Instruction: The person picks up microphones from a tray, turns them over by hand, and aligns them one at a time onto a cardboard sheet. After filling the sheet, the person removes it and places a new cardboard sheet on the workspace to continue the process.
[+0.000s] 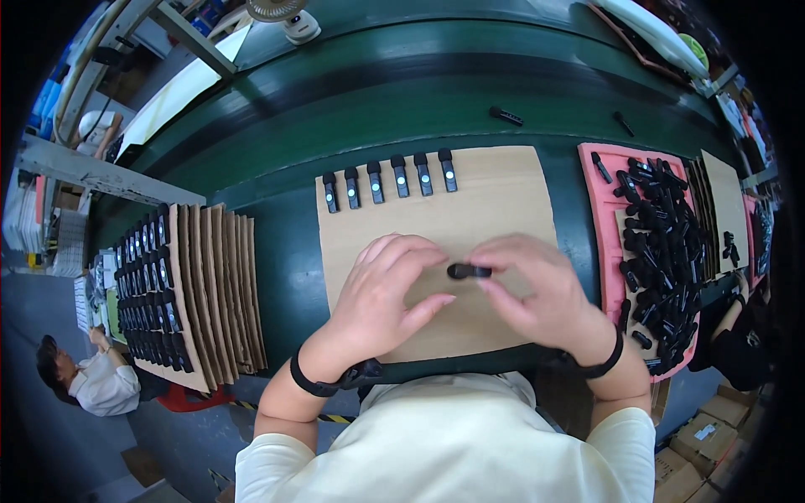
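Note:
Between the thumb and fingers of my right hand [537,285] is a small black microphone [468,271], lying roughly level with its rounded head to the left. My left hand [387,289] is just left of that head, thumb and fingers apart, holding nothing. Both hands are over a brown cardboard sheet [495,201]. Along the sheet's far edge, several similar microphones [402,178] stand out in a neat row, heads pointing away from me, each with a pale round spot. The fingers of my right hand are slightly blurred.
At right, a pink tray [592,197] bears a heap of loose microphones [662,251]. Stacked cardboard sheets [220,285] at left carry rows of microphones [151,289] on top. Two microphones lie on the green belt [377,101]. A fan [299,25] and other people are nearby.

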